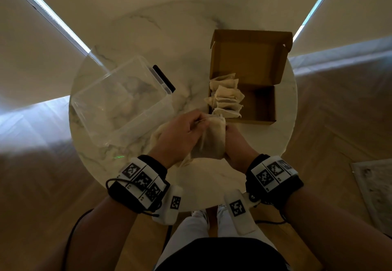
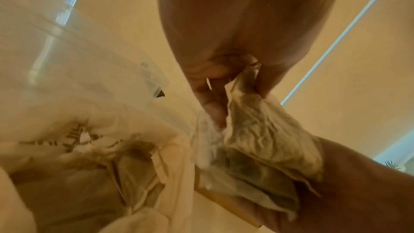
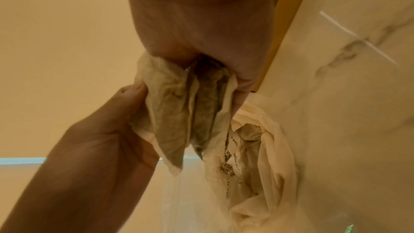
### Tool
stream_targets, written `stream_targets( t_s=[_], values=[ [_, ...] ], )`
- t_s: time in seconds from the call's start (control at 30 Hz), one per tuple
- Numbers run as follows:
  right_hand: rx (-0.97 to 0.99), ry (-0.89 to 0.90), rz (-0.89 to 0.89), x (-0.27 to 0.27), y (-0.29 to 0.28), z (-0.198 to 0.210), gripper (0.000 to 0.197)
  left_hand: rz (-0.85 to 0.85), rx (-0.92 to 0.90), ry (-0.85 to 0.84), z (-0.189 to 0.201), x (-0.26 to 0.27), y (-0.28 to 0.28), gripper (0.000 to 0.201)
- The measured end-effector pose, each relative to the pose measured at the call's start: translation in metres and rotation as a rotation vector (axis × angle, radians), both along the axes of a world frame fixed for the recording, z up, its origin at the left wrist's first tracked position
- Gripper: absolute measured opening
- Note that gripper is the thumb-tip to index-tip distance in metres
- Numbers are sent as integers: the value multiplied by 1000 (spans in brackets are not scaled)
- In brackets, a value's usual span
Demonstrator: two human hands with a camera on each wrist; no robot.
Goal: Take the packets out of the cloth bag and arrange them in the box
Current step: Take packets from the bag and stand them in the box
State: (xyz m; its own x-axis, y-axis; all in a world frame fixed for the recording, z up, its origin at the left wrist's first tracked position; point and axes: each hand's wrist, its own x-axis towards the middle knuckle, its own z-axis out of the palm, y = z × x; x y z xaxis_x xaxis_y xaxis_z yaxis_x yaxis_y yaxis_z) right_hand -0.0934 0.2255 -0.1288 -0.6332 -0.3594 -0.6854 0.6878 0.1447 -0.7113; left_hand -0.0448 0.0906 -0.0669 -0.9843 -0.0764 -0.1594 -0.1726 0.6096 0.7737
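You're in home living space, not workshop or lab. Evidence: round marble-topped table [image 1: 191,37] as centre; herringbone wood floor [image 1: 339,122] all round it; pale roller blinds [image 1: 350,5] drawn beyond table, daylight slits at their edges; corner of patterned rug [image 1: 373,190] on floor right of table. On table only household items: clear plastic tub [image 1: 118,101] left, open cardboard box [image 1: 250,58] right.
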Motion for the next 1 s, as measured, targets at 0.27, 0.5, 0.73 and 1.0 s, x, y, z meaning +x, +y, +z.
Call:
stream_targets(
  t_s=[0.27, 0.5, 0.73, 1.0],
  values=[
    [-163, -86, -55, 4, -1, 11, 58, 64, -102, 65, -2, -13, -4, 18],
    [-269, -43, 32, 1, -1, 21, 52, 128, 35, -13, -1, -18, -4, 17],
    [-356, -46, 24, -6, 3, 22, 26, 362, 216, 22, 3, -25, -11, 12],
    [-320, 46, 22, -12, 5, 19, 19, 321, 178, -86, -1, -23, -27, 11]
  ],
)
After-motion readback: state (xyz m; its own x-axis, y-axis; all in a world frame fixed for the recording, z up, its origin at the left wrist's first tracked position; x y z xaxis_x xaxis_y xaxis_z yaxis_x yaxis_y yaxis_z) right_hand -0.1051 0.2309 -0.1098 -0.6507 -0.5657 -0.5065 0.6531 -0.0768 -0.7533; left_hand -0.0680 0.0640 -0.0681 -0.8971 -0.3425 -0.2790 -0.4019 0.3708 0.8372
